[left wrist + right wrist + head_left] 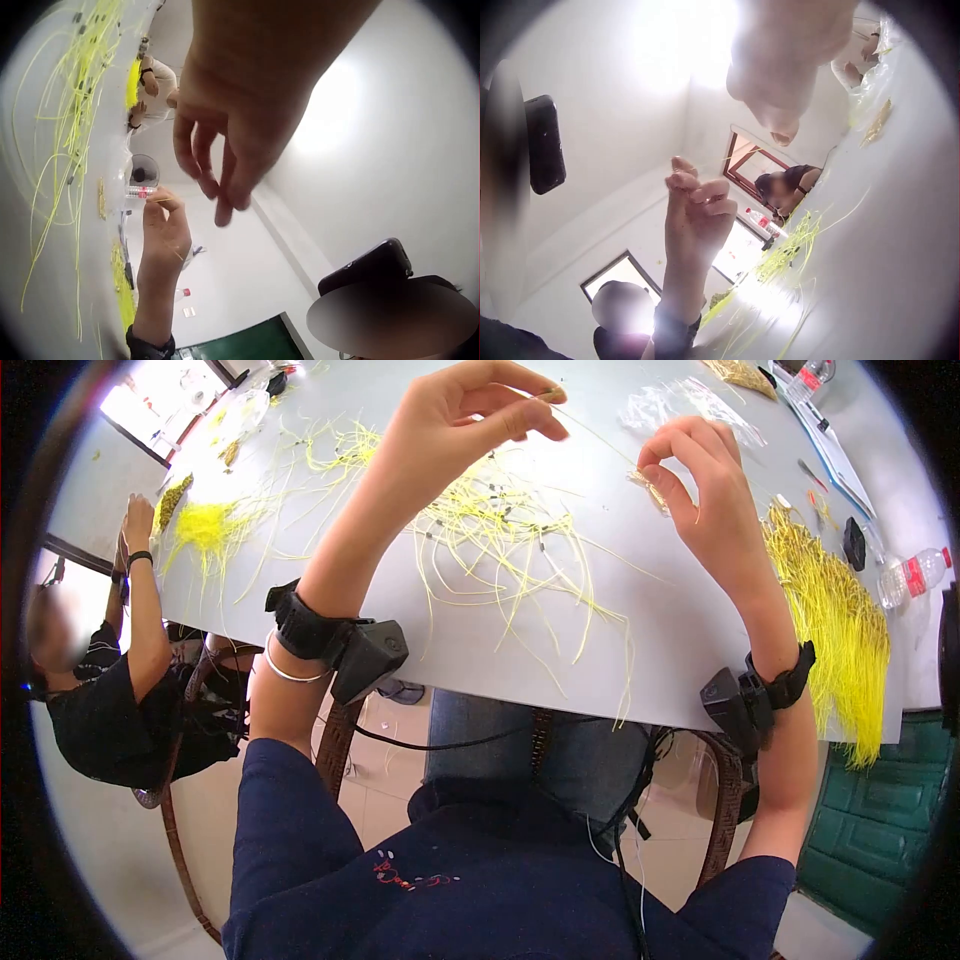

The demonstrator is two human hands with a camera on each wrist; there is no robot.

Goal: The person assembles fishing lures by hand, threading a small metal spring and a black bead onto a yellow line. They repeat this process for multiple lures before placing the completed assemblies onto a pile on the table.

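Note:
In the head view my left hand [470,415] pinches one end of a thin pale strand [595,435] between thumb and fingers, above the table. My right hand [705,485] pinches the strand's other part, with a small golden piece [648,490] at its fingertips. Between and below the hands lies a loose tangle of yellow-green strings [500,525] with small dark bits on them. The left wrist view shows my left hand [232,127] with fingertips close together; what they pinch is hidden there. In the right wrist view my right hand [780,82] is blurred.
A thick yellow bundle [835,630] lies at the table's right edge, near a bottle [915,577] and a black object [853,544]. Clear plastic bags [690,410] lie beyond my right hand. Yellow strings [210,530] lie at left, where another person [110,690] sits.

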